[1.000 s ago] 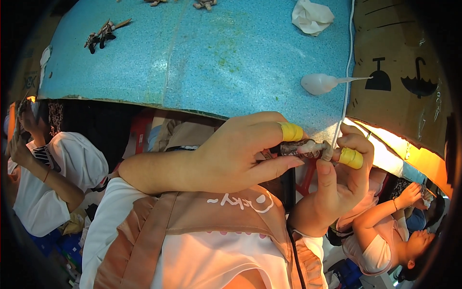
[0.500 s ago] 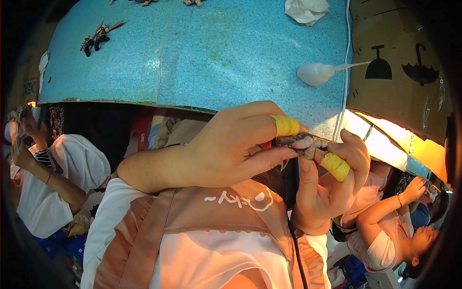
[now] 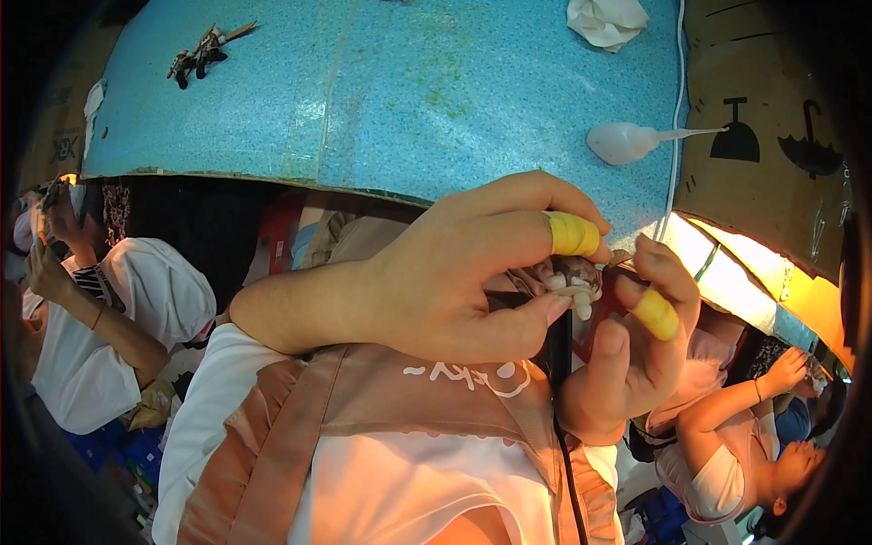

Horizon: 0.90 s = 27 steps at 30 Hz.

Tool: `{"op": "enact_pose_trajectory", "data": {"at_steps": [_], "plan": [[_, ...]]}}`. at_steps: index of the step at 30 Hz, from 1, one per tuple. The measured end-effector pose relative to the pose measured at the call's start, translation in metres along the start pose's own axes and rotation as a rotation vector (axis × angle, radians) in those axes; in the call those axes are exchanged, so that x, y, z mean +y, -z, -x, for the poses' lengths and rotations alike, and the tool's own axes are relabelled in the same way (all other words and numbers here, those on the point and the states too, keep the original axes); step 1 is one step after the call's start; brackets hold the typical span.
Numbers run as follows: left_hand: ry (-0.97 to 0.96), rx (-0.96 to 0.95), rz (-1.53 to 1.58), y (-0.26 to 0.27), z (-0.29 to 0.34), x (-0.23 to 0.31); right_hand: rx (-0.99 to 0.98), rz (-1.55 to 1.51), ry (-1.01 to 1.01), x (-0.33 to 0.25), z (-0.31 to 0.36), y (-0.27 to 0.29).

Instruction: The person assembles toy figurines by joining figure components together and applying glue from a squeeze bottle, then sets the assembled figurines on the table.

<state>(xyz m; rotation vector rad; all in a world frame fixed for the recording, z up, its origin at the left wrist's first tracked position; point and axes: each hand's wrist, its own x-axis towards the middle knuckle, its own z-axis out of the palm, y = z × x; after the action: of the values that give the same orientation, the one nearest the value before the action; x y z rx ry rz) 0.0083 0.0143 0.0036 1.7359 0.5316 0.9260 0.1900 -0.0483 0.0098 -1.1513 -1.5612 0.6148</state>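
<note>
My left hand (image 3: 445,272) reaches across from the left and is closed on a small figurine (image 3: 574,282) with dark brown and whitish, bead-like parts. Thumb and fingers pinch it, and part of it is hidden behind them. A yellow wrap (image 3: 572,234) circles one of those fingers. Just to the right, my right hand (image 3: 627,372) has its thumb and fingers apart, with a yellow wrap (image 3: 656,314) on one finger. Its fingertips are close to the figurine; a small tan bit (image 3: 620,258) of it sticks out toward them.
A blue speckled tabletop (image 3: 391,118) lies beyond my hands. On it are more small dark figurines (image 3: 198,56), a crumpled white tissue (image 3: 607,22), a white squeeze bottle (image 3: 623,143) with a thin nozzle, and a white cord (image 3: 678,118). Cardboard (image 3: 763,200) stands right. People sit left and right.
My right fingers have come off the figurine and spread apart. The figurine has turned in my left hand. The view has shifted slightly, so the tabletop things sit farther right and some lower.
</note>
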Motion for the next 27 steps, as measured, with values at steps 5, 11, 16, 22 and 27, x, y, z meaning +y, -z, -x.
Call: {"op": "enact_pose_trajectory", "data": {"at_steps": [5,11,16,22,27], "plan": [[-0.098,0.026,-0.164,-0.003,-0.001,-0.002,-0.073,0.108,0.081,0.002,-0.008,-0.004],[-0.213,0.091,-0.365,-0.007,-0.003,-0.010,-0.034,0.150,0.013,0.002,-0.010,-0.010],[-0.241,0.133,-0.395,-0.008,-0.002,-0.010,-0.102,0.217,-0.005,0.004,-0.011,-0.005],[0.003,0.065,-0.123,0.000,-0.006,-0.006,0.004,-0.052,-0.038,0.007,-0.005,-0.010],[0.038,0.083,-0.011,-0.008,-0.005,-0.003,0.031,-0.133,-0.164,0.012,-0.002,-0.009]]}}
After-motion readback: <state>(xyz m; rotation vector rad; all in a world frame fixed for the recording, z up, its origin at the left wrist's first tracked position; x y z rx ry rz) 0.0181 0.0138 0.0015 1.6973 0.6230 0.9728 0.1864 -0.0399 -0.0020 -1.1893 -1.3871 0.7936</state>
